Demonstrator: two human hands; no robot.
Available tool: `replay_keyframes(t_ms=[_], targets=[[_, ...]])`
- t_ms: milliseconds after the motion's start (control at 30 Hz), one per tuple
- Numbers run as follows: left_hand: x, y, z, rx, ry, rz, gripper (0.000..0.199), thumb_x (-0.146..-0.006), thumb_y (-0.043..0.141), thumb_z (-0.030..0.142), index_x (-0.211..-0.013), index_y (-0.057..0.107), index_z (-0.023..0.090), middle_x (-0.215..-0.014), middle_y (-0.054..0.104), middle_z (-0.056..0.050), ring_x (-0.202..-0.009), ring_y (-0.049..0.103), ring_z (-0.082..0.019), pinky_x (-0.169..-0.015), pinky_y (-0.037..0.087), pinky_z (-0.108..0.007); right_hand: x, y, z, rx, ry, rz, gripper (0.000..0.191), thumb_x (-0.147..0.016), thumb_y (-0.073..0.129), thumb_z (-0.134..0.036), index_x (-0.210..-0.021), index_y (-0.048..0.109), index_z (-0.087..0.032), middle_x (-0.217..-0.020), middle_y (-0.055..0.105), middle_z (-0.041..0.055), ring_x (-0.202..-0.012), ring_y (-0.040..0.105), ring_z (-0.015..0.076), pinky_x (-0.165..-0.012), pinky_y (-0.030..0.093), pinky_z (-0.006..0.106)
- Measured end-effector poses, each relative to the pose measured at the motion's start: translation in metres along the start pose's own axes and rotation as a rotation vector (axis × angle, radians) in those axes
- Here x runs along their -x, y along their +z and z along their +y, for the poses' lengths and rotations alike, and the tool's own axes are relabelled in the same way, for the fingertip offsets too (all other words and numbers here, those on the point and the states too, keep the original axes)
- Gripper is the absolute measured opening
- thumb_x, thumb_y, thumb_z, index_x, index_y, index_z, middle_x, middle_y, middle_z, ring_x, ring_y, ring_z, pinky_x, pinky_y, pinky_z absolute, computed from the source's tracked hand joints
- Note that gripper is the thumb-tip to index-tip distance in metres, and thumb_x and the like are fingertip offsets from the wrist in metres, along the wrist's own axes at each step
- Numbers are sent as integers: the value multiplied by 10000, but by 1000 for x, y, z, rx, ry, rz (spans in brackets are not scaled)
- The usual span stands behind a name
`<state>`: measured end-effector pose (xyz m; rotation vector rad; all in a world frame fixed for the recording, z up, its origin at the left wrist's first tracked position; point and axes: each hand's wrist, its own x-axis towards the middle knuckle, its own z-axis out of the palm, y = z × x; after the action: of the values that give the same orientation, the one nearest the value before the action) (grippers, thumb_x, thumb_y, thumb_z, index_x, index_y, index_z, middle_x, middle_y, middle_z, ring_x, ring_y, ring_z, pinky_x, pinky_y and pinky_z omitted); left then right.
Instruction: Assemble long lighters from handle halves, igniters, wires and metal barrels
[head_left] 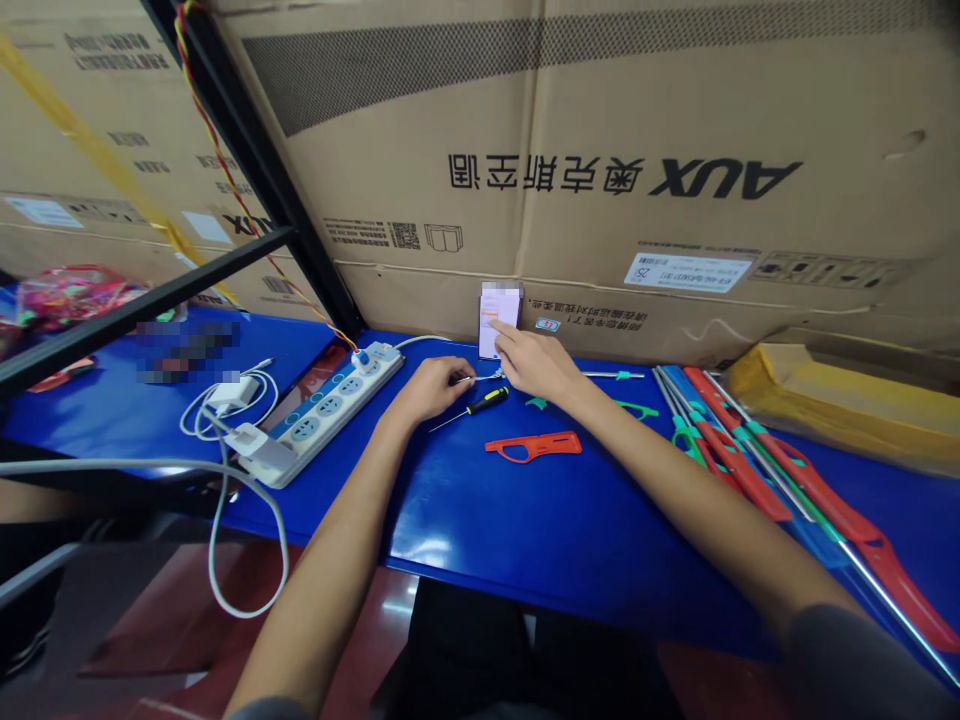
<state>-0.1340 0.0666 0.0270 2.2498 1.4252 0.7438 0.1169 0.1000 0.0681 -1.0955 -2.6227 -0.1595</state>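
A phone [500,318] with a lit screen leans upright against the cardboard box at the back of the blue table. My right hand [534,362] reaches to it, a finger at the screen and the other fingers curled. My left hand [437,386] is closed near the left end of a thin metal piece [486,378], its fingers pinched around something small. A black and yellow screwdriver [487,401] lies just below, between the hands. Nearer to me is a flat orange-red plastic handle part [534,447]. Small green parts [637,410] lie beside my right forearm.
A white power strip [330,405] with plugs and cables lies on the left. Several red handles [840,490] with metal rods fill the right side, near an open carton [847,410]. Large AUX cartons [600,90] stand behind. A black frame bar [142,307] crosses the left.
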Motion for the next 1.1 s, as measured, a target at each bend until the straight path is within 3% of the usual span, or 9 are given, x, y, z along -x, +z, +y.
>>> replay_keyframes(t_ms=[100, 300, 567, 867, 1100], targets=[[1, -1, 2, -7, -3, 4, 113, -1005, 722, 218, -1045, 827, 209, -1009, 866, -54, -866, 767, -214, -834, 566, -321, -1, -1, 0, 11, -15, -7, 366, -1064, 481, -130, -1255, 792, -155, -1820, 547, 113, -1158, 797, 334, -822, 603, 490], [2, 0, 4, -5, -10, 7, 110, -1002, 729, 214, -1040, 832, 216, -999, 864, -44, -856, 751, -209, -840, 560, -322, 15, -3, -4, -101, -32, 162, 354, -1102, 465, -179, -1238, 792, -178, -1766, 620, 93, -1220, 786, 314, -908, 602, 459], [2, -3, 6, -2, -18, 14, 109, -999, 734, 175, -1022, 830, 221, -1003, 863, -44, -874, 761, -209, -834, 554, -315, 27, 5, 12, -54, 12, -11, 346, -1101, 477, -211, -1212, 804, -188, -1798, 583, 94, -1041, 786, 299, -766, 559, 470], [3, -4, 4, -2, -16, 4, 119, -1008, 715, 195, -1042, 828, 212, -1016, 866, -55, -880, 777, -212, -834, 567, -321, 3, -2, 5, 33, -34, -80, 341, -1050, 511, -145, -1226, 803, -169, -1878, 458, 82, -1048, 779, 309, -747, 550, 484], [2, -2, -1, -6, -7, 7, 104, -1004, 729, 205, -1047, 824, 213, -1005, 863, -47, -867, 774, -206, -835, 567, -315, 14, -2, -1, -12, -101, 58, 331, -1085, 495, -165, -1240, 788, -165, -1798, 583, 86, -1132, 788, 301, -807, 574, 451]])
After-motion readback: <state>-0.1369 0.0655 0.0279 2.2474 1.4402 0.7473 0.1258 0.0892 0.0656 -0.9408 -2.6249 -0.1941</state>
